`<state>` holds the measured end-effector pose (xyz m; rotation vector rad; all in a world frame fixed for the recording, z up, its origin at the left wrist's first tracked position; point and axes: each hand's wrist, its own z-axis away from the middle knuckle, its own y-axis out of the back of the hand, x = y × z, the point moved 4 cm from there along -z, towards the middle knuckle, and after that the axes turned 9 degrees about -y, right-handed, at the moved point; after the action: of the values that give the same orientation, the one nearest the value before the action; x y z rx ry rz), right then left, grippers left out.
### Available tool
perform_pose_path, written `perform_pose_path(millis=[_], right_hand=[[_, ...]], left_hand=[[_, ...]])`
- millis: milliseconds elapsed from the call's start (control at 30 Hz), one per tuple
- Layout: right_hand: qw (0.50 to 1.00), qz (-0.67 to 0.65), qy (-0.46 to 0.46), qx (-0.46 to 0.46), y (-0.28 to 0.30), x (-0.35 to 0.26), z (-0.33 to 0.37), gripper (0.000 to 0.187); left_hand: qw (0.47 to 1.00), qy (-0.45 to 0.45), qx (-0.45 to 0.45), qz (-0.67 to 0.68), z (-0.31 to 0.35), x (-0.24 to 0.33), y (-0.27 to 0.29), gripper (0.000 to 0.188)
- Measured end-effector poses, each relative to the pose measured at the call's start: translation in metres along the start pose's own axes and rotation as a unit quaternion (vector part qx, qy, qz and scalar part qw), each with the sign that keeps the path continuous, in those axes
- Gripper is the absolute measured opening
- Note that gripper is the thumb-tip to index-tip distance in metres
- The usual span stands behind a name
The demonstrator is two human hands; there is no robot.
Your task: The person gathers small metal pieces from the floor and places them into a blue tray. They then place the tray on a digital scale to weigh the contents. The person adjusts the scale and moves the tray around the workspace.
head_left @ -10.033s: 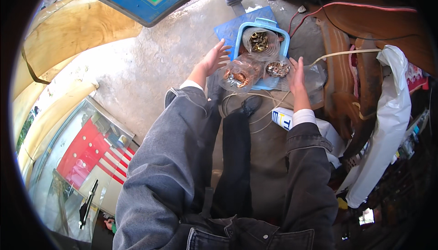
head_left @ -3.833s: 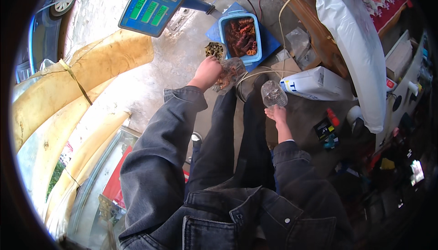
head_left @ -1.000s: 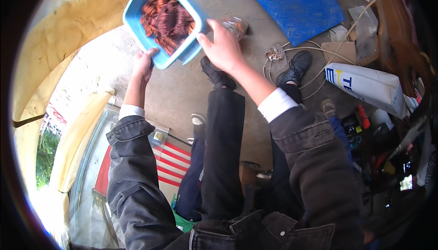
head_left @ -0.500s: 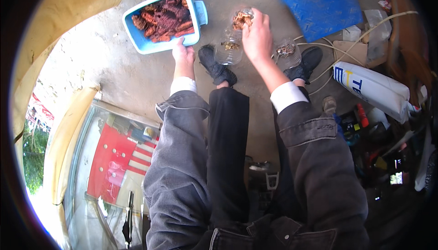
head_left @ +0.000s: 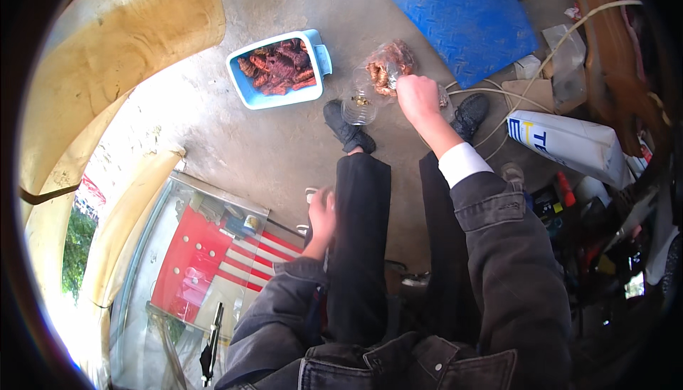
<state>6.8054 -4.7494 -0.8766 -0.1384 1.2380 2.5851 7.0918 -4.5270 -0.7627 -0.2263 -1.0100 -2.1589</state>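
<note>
Right hand [head_left: 417,96] grips a clear bag [head_left: 388,70] of reddish scrap above the concrete floor [head_left: 284,148]; the left hand [head_left: 321,218], on the blue tub [head_left: 279,70] half a second ago, now rests loosely open and empty at the knee. Bare floor separates tub and bag.

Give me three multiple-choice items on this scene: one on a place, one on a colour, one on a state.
1. Where does the tub of reddish-brown scrap stand?
A. on the concrete floor
B. on the blue plate
C. in a hand

2. What colour is the tub?
A. yellow
B. light blue
C. black

3. What is the right hand doing?
A. hanging empty
B. gripping a clear bag of coppery scrap
C. resting on the thigh

Answers:
1 A, bare floor surrounds it.
2 B, its rim and handle show light blue.
3 B, its fingers close on the bag, while the left hand sits by the thigh.
</note>
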Motion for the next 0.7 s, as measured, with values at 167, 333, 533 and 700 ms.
perform_pose_path(millis=[167,333,533,700], right_hand=[[0.983,-0.132,-0.13,0.011,0.069,0.062,0.023,0.033],[0.907,-0.351,-0.234,-0.016,0.104,0.116,0.013,0.032],[0.809,-0.511,-0.289,0.012,0.079,0.152,-0.032,0.032],[0.801,-0.535,-0.268,-0.007,0.053,0.174,-0.024,0.048]], left_hand=[[0.996,0.001,-0.07,-0.053,0.089,0.081,0.021,0.02],[0.982,-0.073,-0.089,-0.148,0.099,0.118,0.012,0.02],[0.958,-0.103,-0.113,-0.243,0.097,0.138,0.004,0.02],[0.96,-0.132,-0.096,-0.226,0.09,0.149,0.006,0.022]])
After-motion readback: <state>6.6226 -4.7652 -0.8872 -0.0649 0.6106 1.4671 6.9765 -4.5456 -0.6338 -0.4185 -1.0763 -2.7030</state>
